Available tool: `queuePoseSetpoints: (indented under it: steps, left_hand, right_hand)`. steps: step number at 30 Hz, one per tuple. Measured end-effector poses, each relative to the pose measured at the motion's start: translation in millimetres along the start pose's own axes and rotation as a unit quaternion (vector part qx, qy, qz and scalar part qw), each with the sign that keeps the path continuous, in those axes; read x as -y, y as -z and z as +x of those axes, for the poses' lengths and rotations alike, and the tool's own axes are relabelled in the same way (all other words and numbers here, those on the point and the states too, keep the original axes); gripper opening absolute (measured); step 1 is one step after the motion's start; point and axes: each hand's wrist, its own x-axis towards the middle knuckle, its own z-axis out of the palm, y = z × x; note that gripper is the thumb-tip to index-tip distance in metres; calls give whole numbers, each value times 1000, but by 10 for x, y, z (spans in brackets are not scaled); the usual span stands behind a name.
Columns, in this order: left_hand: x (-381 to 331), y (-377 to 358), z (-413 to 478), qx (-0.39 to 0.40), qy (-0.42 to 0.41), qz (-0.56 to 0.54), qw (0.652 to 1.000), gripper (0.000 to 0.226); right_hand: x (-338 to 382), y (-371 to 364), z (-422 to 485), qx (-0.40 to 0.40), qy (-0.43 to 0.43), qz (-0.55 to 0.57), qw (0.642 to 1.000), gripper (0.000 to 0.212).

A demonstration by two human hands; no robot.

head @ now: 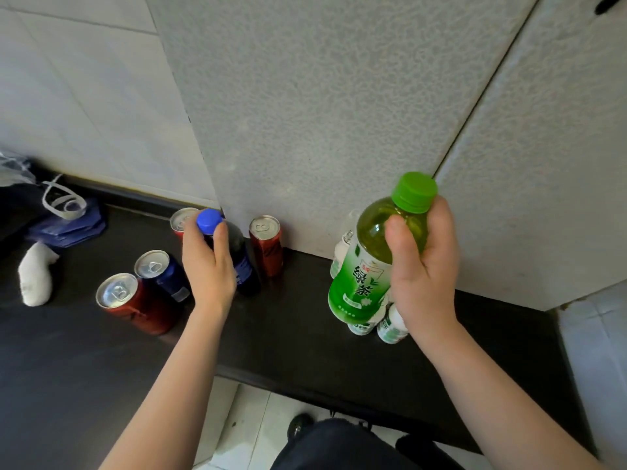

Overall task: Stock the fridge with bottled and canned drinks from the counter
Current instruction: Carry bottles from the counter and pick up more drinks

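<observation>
Right hand (422, 266) grips green tea bottle (369, 262) lifted off bench (305, 340); left hand (208, 266) wraps dark blue-capped bottle (234, 256) near back edge, likely carrying both together.

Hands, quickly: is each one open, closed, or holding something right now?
Left hand: closed around the blue-capped dark bottle.
Right hand: closed around the green tea bottle.

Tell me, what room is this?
Probably a kitchen: a dark counter against a tiled wall, with cans standing on it. The left hand grips a dark bottle, the right hand a tea bottle.
</observation>
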Motion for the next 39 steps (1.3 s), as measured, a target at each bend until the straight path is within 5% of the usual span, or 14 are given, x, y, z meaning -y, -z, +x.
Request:
queuePoseSetpoints:
  steps: [14, 24, 31, 36, 39]
  left_hand:
    - [-527, 710, -750, 80, 73, -60, 992, 23]
    - [-921, 1201, -1705, -51, 107, -27, 993, 36]
    - [-1027, 1694, -2900, -216, 189, 29, 957, 26]
    - [-1083, 2040, -3877, -319, 272, 66, 905, 37]
    - [-1158, 2270, -4364, -391, 307, 83, 864, 25]
  right_hand:
    - [-168, -153, -367, 130, -50, 71, 988, 14]
    - [-48, -204, -836, 318, -29, 114, 941, 17]
    - [49, -195, -1607, 480, -21, 167, 861, 15]
    - [234, -170, -2335, 594, 16, 175, 785, 22]
    - [449, -138, -2700, 656, 20, 194, 729, 23]
